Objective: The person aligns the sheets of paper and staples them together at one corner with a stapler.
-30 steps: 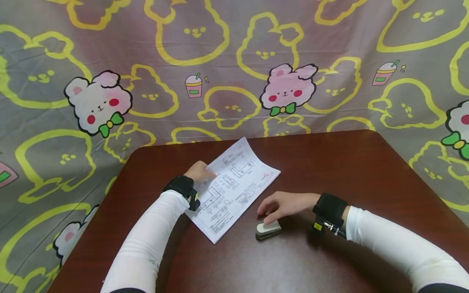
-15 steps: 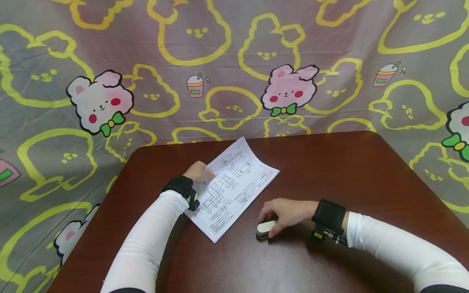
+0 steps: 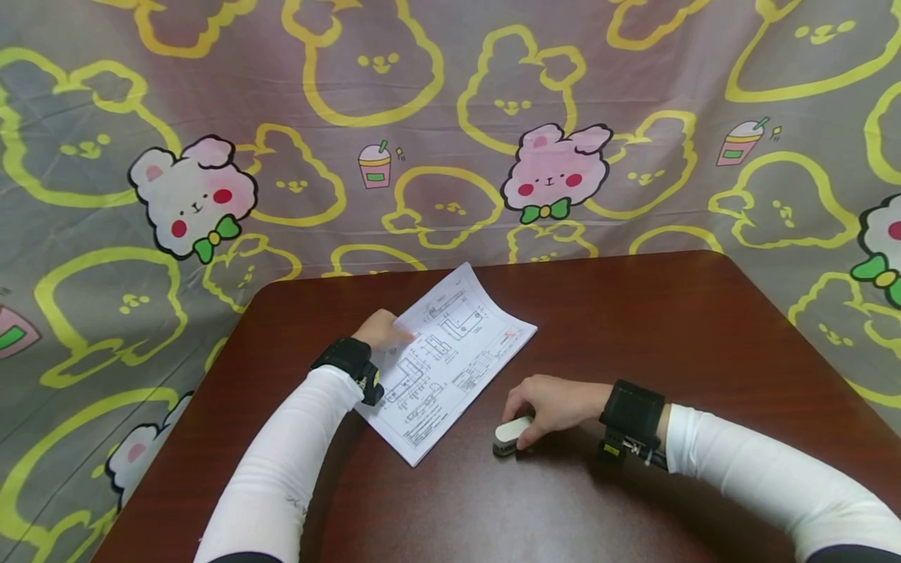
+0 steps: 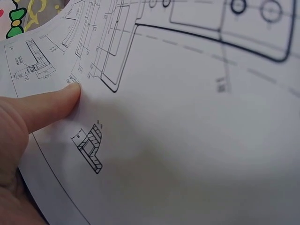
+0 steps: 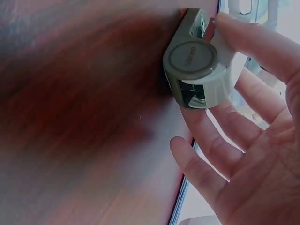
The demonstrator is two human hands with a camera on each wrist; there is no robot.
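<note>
A stack of paper sheets (image 3: 450, 360) printed with technical drawings lies at an angle on the table, its far right corner curling up. My left hand (image 3: 383, 332) grips the stack by its left edge. In the left wrist view the thumb (image 4: 54, 105) lies across the top sheet, while the other fingers are hidden below the edge. To the right of the papers, my right hand (image 3: 556, 405) holds a small white and grey stapler (image 3: 510, 435) between thumb and fingers. Seen from the right wrist, the stapler (image 5: 197, 61) stays close to the table top, with fingers on both sides of its body.
The dark red-brown table (image 3: 633, 313) has rounded far corners. Behind it hangs a curtain (image 3: 436, 117) with yellow outlines and cartoon bunnies. White sleeves and black wrist bands cover both forearms.
My right hand has come down around the stapler, its thumb moving from the top to the near side. The left hand and the papers keep their place.
</note>
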